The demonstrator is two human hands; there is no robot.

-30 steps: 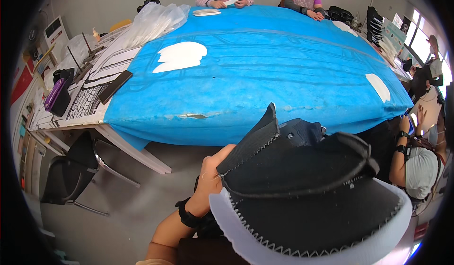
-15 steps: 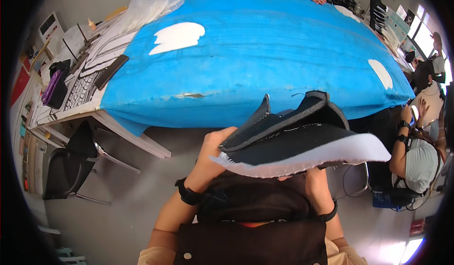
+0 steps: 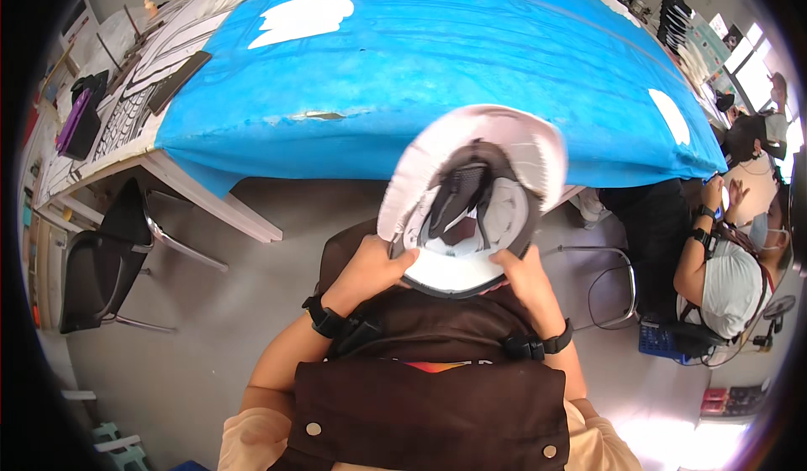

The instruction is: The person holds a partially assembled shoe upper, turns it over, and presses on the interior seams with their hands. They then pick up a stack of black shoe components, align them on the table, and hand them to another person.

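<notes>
A shoe upper hangs in front of my apron, beyond the near edge of the blue table. Its pale flared rim curves round a dark, hollow inside, which faces me. My left hand grips its near left edge, the thumb on the pale inner surface. On the near right edge, my right hand holds it in the same way, thumb on top. The other fingers of both hands are mostly hidden beneath it. Slight motion blur softens the rim.
A blue-covered table carries flat white pieces and a dark bar. At left stands a black chair. A co-worker sits at right, near a chair's metal frame and a blue crate.
The shoe upper has turned from a side-on position to show its inside, and moved left. My hands now hold its near edge from both sides. The view has tilted downward.
</notes>
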